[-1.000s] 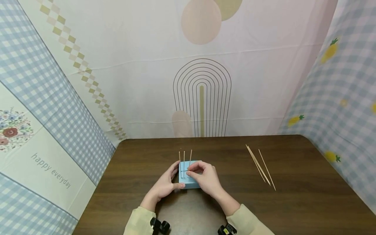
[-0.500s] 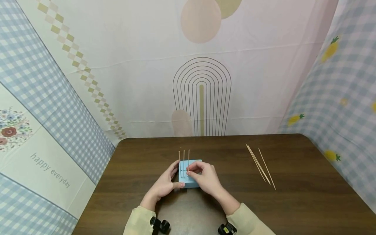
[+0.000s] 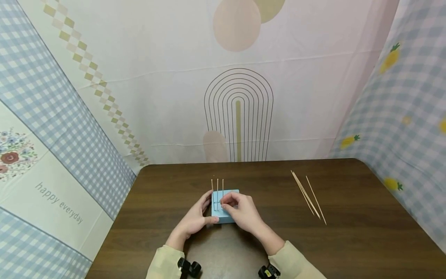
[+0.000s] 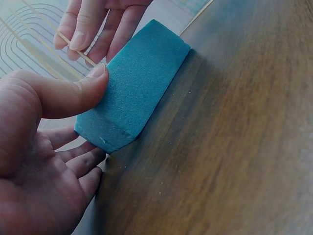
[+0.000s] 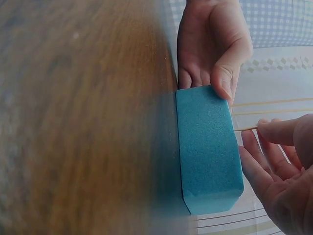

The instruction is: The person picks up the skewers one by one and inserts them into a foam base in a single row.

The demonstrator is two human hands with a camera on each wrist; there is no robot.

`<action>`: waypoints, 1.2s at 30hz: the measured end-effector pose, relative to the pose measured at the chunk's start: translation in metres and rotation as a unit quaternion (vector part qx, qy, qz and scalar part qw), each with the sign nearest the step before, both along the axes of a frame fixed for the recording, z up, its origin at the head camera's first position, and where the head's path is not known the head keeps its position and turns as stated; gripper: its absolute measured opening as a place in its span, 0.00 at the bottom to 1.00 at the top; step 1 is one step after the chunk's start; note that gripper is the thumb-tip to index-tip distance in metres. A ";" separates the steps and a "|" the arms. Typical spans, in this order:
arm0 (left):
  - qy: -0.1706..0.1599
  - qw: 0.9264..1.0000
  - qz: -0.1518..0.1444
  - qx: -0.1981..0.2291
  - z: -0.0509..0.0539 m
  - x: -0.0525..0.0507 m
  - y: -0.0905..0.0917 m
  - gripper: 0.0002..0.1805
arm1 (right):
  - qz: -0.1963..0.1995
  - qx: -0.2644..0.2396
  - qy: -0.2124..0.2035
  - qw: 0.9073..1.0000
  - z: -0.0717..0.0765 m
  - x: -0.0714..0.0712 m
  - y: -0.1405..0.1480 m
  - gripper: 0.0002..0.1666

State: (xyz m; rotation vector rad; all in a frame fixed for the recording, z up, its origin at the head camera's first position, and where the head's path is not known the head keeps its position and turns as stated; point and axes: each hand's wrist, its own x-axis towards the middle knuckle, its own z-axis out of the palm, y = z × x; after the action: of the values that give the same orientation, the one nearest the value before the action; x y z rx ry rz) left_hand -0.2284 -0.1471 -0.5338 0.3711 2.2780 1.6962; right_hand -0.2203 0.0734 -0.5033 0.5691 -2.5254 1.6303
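Note:
A blue foam block (image 3: pixel 225 219) sits on the table with three thin wooden sticks standing in its left half. My left hand (image 3: pixel 193 221) holds the block at its left end, thumb on the near edge and fingers along the side, as the left wrist view also shows. Between thumb and forefinger, my right hand (image 3: pixel 244 212) pinches the rightmost stick (image 3: pixel 223 186) low down, just above the block. In the right wrist view this stick (image 5: pixel 246 129) meets the block's top face; how deep it goes is hidden. The leftmost stick (image 3: pixel 211 185) and the middle stick (image 3: pixel 217 186) stand unheld.
Several loose sticks (image 3: pixel 305 194) lie close together on the right of the brown table (image 3: pixel 156 193), with a single stick (image 3: pixel 316 200) beside them. A patterned white cloth (image 3: pixel 167 108) hangs behind the table; blue checked cloths flank it.
The rightmost stick leaned right a second ago and now stands upright, in line with the other two. Both hands stay in nearly the same place, still holding the block and the stick.

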 end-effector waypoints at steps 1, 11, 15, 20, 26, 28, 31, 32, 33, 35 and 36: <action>-0.001 1.000 0.000 0.000 0.000 0.000 0.000 0.55 | 0.001 0.001 0.000 1.000 0.000 0.000 0.000 0.07; 0.000 1.000 0.000 0.003 0.001 -0.001 0.000 0.55 | 0.000 0.013 0.003 1.000 -0.001 -0.002 -0.001 0.05; 0.000 1.000 -0.001 0.006 0.001 -0.001 0.001 0.56 | 0.000 0.015 0.004 1.000 -0.001 -0.002 -0.001 0.05; 0.000 1.000 -0.001 0.008 0.001 -0.002 0.001 0.56 | 0.002 0.012 0.002 1.000 0.000 -0.003 0.000 0.05; 0.003 1.000 0.000 0.005 0.002 -0.003 0.002 0.56 | 0.003 0.007 -0.001 1.000 0.000 -0.003 -0.001 0.05; 0.005 1.000 0.001 0.004 0.001 -0.002 0.002 0.56 | 0.003 0.006 -0.001 1.000 -0.001 -0.003 -0.001 0.05; 0.006 1.000 0.000 0.002 0.001 -0.001 0.001 0.56 | 0.003 0.004 -0.003 1.000 0.000 -0.002 -0.001 0.04; 0.005 1.000 0.000 0.003 0.001 -0.001 0.001 0.55 | 0.004 0.005 -0.003 1.000 0.000 -0.002 -0.001 0.04; 0.004 1.000 -0.001 0.003 0.001 -0.001 0.001 0.55 | 0.004 0.006 -0.003 1.000 0.000 -0.001 -0.001 0.04; 0.003 1.000 -0.001 0.004 0.001 0.000 0.001 0.55 | 0.004 0.009 -0.004 1.000 -0.001 -0.001 -0.001 0.03; 0.003 1.000 -0.001 0.004 0.001 0.000 0.001 0.55 | 0.004 0.011 -0.004 1.000 -0.001 -0.001 -0.001 0.03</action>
State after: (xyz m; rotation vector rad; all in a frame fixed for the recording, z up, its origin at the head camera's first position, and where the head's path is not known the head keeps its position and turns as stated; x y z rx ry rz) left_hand -0.2283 -0.1466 -0.5325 0.3814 2.2744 1.7060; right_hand -0.2217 0.0727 -0.5045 0.5763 -2.5529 1.6137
